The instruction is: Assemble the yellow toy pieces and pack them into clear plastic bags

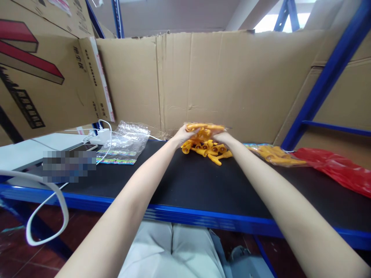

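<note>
Both arms reach out to the back of the black tabletop (188,185). Between them, my left hand (183,134) and my right hand (222,138) grip the two sides of a clear plastic bag (205,128) with orange-yellow pieces in it. My fingers are partly hidden behind and under the bag. Just below it lies a pile of loose orange-yellow plastic pieces (214,157), several with hollow round ends. Whether the bag touches the pile, I cannot tell.
Right of my arm lies another filled clear bag (272,155), beside a red plastic bag (336,168). Flat clear bags (127,141) lie at left, near a white charger (102,136) with cables and a phone (84,147). A cardboard wall (217,77) closes the back.
</note>
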Demonstrator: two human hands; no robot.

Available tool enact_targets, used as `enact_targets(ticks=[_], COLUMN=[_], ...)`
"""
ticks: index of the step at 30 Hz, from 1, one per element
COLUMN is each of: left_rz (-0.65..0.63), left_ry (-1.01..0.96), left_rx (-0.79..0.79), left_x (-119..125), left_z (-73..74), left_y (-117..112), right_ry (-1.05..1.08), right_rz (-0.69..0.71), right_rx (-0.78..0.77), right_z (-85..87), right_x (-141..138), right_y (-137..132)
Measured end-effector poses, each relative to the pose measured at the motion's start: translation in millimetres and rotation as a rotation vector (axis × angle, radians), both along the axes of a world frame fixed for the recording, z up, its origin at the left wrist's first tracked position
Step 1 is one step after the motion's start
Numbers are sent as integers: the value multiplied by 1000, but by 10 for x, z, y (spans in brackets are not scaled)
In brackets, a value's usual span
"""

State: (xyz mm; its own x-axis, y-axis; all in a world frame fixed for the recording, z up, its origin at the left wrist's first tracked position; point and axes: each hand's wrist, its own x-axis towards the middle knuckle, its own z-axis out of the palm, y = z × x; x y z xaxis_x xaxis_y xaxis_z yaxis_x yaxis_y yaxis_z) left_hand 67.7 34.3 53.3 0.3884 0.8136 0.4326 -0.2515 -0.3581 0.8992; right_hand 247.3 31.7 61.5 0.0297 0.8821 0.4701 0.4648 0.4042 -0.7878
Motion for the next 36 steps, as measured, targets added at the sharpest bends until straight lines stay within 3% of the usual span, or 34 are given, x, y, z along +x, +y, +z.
enact_targets(ticks=[3,6,9,12,14,17,21,23,26,30,36], left_rz=[-39,-1,131,182,178,150,90,111,240,337,239], left_ry=[151,284,249,188,142,32,-38,66,218,116,-21], left_rx=[-66,-129,-101,-90,-103,-112,-141,-169,-162,-176,-156], left_x=[-21,-71,-92,-73,-41,21,66,57,40,70,27], left_z=[-76,-90,-46,20,57,81,37,8,19,158,395], left_y=[5,-2,-4,1,1,-12,-1,33,89,95,47], right_ry=[155,412,500,505,466,300,61,-29,-35,173,155], right_rz=[-3,66,159,171,98,-66,-192,-225,-216,-159,-218], right_rx=[-274,-369,-287,-197,-99,170,483,490,329,163,357], right_z=[20,88,144,162,162,151,122,114,141,265,515], right_x=[74,118,124,98,70,34,19,21,19,1,-63], right_y=[-177,-321,-386,-384,-360,-326,-350,-379,-382,-288,-209])
